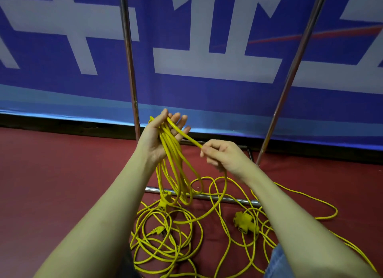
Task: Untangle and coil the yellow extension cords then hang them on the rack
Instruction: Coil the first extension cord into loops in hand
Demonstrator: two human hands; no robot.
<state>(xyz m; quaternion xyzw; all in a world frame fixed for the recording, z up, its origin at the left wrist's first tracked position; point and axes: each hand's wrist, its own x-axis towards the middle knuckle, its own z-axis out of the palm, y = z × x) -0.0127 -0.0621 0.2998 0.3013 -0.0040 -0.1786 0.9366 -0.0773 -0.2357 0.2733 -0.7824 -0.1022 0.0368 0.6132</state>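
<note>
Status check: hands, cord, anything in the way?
Left hand holds hanging coil. Right hand pinches next strand. Tangled cord on floor, rack bare.

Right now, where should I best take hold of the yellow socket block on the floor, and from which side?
Grip the socket block across its narrower middle, coming from above. It lies flat on the red floor, and cord loops crowd its sides, so only the top looks free. Avoid pulling it by its cord.
</note>
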